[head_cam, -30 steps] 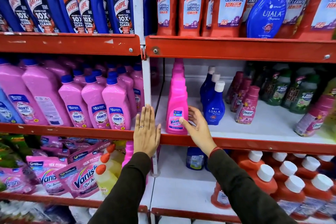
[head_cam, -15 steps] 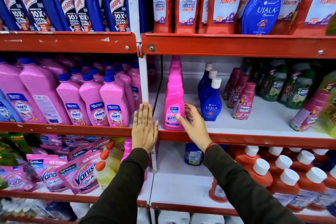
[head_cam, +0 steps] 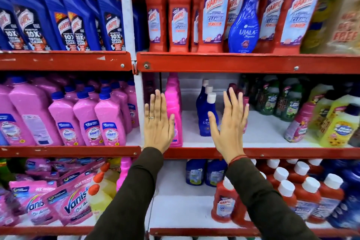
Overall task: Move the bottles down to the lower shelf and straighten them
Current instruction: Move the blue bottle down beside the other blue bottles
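Far left of both hands, pink Shakti bottles (head_cam: 64, 121) crowd the mid shelf, w/ blue Harpic bottles (head_cam: 78, 19) on the shelf above them and Vanish pouches (head_cam: 72, 206) below, next to the left sleeve.

Left hand (head_cam: 158, 122): flat, fingers straight and together, palm toward the shelf, holding nothing. A ring sits on one finger. It's raised in front of the mid shelf edge (head_cam: 272, 153), just right of the white upright post (head_cam: 136, 84). Whether it touches anything can't be told.

Just right of the left hand, partly behind its thumb side, stands a pink spray bottle (head_cam: 174, 107), upright at the shelf front, w/ more pink ones lined up behind it.

Btwn the two hands: a row of blue Ujala bottles (head_cam: 206, 115), white caps, upright on the mid shelf, front one's lower part hidden by the right thumb.

Right hand (head_cam: 229, 124): also flat and spread, empty, palm forward, a red thread at the wrist. It covers most of the dark pink bottles behind it.

Above the right hand, on the top shelf, red Harpic bottles (head_cam: 212, 11) stand in a group, and one big blue Ujala bottle (head_cam: 243, 23) sits among them.

Right of the right hand: green bottles (head_cam: 272, 99), a tilted pink Comfort bottle (head_cam: 298, 122), yellow jugs (head_cam: 337, 126). Below the right arm, small red Harpic bottles (head_cam: 303, 187) w/ white caps fill the low shelf.
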`<state>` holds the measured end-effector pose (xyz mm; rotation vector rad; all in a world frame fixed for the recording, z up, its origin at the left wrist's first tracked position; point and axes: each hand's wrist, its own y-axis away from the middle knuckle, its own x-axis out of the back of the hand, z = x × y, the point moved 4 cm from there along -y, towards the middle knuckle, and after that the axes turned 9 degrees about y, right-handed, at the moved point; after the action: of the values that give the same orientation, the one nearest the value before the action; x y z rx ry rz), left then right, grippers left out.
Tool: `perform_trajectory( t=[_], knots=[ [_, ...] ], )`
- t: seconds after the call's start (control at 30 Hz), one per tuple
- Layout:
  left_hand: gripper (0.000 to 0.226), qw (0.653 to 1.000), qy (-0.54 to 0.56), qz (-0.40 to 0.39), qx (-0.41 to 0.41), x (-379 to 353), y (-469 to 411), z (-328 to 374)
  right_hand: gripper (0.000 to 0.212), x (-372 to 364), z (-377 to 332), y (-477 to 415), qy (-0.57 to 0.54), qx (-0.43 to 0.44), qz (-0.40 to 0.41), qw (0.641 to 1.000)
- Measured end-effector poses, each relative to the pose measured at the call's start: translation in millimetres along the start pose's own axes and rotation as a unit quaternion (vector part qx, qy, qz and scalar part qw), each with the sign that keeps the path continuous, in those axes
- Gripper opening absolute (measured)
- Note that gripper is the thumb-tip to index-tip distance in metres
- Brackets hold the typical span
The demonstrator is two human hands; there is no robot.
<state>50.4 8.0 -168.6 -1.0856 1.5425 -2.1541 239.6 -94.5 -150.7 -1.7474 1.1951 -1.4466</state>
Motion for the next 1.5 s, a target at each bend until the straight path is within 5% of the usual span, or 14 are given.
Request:
perform_trajectory(
  t=[0.37, 0.6, 0.83, 1.1, 1.5],
  knots=[
    [0.063, 0.995, 0.009, 0.087, -0.056, 25.8, -122.0, 90.6, 0.066, 90.8, 25.4, -102.5, -0.009, 0.021, 0.108, 0.994],
    [0.064, 0.995, -0.025, 0.082, -0.05, 26.0, -153.1, 86.2, 0.062, 100.7, 22.3, -173.8, -0.13, 0.003, -0.016, 0.991],
    [0.062, 0.996, -0.026, 0.041, -0.068, 20.3, -149.6, 75.0, 0.053, 85.9, 32.9, -214.0, -0.272, -0.115, -0.136, 0.946],
    [0.061, 0.996, -0.033, 0.049, -0.069, 17.6, -150.1, 73.7, 0.043, 83.2, 40.1, -224.1, -0.306, -0.155, -0.168, 0.924],
    [0.062, 0.996, -0.035, 0.049, -0.066, 14.9, -150.5, 72.3, 0.042, 115.9, 27.6, -228.7, -0.358, -0.111, -0.098, 0.922]
  ],
)
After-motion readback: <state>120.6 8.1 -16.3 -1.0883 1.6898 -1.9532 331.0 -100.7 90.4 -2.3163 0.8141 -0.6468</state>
